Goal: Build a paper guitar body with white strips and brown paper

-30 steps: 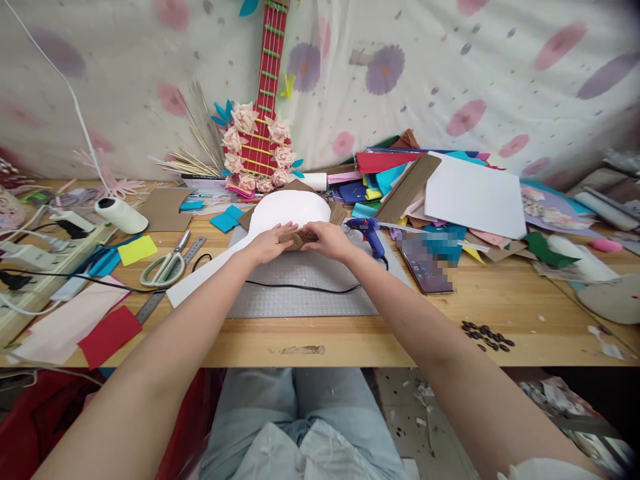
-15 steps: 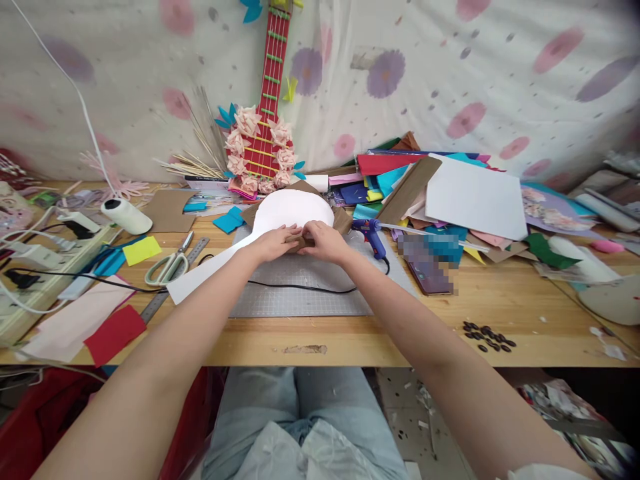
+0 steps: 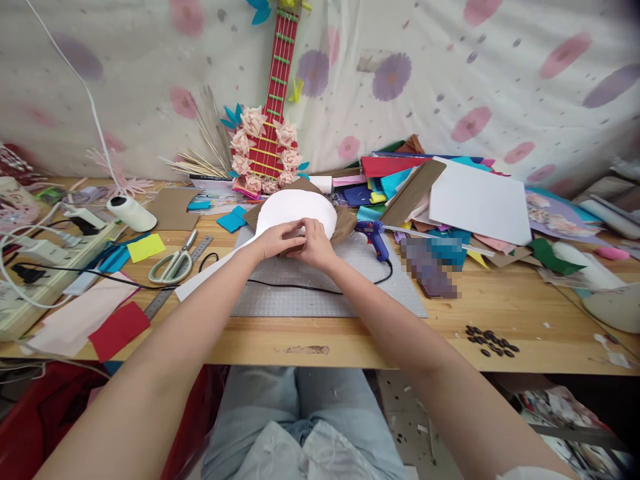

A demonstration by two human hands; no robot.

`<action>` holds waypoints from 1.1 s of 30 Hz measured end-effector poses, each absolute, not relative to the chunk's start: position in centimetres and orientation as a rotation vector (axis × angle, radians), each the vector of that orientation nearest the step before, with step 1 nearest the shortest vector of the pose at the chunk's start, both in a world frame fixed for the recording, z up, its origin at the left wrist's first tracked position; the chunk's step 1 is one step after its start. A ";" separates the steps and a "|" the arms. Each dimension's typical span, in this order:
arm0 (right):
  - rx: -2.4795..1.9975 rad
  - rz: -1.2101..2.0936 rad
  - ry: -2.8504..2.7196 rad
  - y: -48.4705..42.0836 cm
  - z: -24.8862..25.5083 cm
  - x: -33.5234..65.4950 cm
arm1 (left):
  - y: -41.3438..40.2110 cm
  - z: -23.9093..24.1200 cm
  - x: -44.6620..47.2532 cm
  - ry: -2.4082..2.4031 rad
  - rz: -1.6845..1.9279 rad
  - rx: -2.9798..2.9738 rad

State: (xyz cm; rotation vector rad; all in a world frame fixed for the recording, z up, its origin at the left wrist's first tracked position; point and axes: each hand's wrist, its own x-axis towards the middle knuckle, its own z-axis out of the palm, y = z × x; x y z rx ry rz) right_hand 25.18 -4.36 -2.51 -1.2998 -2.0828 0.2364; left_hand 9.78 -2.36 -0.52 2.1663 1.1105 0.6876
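Note:
A white guitar-shaped card cutout (image 3: 297, 205) lies on the grey cutting mat (image 3: 395, 293), its long neck pointing toward my lower left. Brown paper (image 3: 345, 223) lies under it and sticks out around the rounded body. At the body's near edge, my left hand (image 3: 281, 240) has its fingers closed on the brown paper. My right hand (image 3: 317, 247) meets it there, fingers bent down and pinching the same edge. The fingertips partly hide the paper between them. Just right of the cutout lies a blue glue gun (image 3: 373, 239) with a clear glue stick in it.
Scissors (image 3: 175, 263) and a steel ruler (image 3: 200, 250) lie left of the mat. A power strip (image 3: 60, 280) stands at far left. Behind leans a red paper guitar (image 3: 267, 143) with pink flowers. Coloured paper and a white board (image 3: 477, 203) are piled at right, black oval pieces (image 3: 493, 341) in front.
Both hands stay at the cutout's near edge. My right fingers have bent further down, and the hands have drawn closer together. The view has shifted slightly.

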 end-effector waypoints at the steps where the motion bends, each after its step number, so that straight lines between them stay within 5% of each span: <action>1: -1.283 0.234 -2.067 -4.3 -2.6 25.0 | -2.2 -0.7 9.7 1.080 0.757 2.093; 12: -1.042 0.551 -2.035 -3.3 -2.8 23.9 | -1.2 -2.0 8.9 0.956 1.077 1.619; 21: -1.121 0.803 -1.772 -2.6 -3.3 24.2 | -5.1 -0.9 7.5 1.319 0.557 2.413; 33: -1.184 0.761 -1.702 -2.3 -3.8 24.2 | -5.2 -1.3 8.5 1.580 0.401 2.526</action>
